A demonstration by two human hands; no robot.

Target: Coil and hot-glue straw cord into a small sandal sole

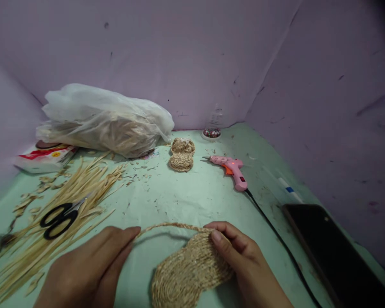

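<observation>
A flat woven straw piece point(188, 276), shaped like a sole, lies near the front of the green table. A braided straw cord point(170, 225) runs from its top edge leftward. My right hand point(244, 261) is closed on the piece's upper right edge, thumb pressed on the weave. My left hand point(93, 269) pinches the free end of the cord with fingertips together.
Black-handled scissors point(58, 219) lie on a heap of loose straw strips point(51, 222) at left. A plastic bag of straw point(105, 122) sits at the back. A second woven piece point(181, 155), a pink glue gun point(231, 169) with its black cable, and a dark phone point(330, 248) are to the right.
</observation>
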